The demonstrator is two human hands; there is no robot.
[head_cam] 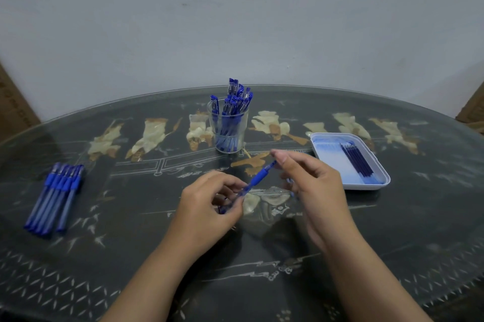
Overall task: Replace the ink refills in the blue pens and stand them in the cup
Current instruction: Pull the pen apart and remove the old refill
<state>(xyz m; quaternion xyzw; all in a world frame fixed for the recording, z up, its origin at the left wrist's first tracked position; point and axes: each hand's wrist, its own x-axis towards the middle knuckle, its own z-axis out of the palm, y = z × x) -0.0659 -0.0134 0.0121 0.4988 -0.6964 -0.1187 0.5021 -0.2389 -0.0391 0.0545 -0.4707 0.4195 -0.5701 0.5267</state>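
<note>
Your left hand (209, 201) grips the pen (258, 177) at its back end, right hand (311, 180) pinches its tip, above mid-desk (131, 243). Cup (237, 146) of pens (235, 96) at 12 o'clock, refills (357, 162) in tray (366, 186) at 2, loose pens (56, 196) at 9.

Left hand (209, 202): bare on my feed, slim fingers, nails blurred.
Right hand (313, 186): bare, same slim build.
Left forearm (157, 269): bare down to my frame's lower edge.
Right forearm (366, 269): bare likewise.
</note>
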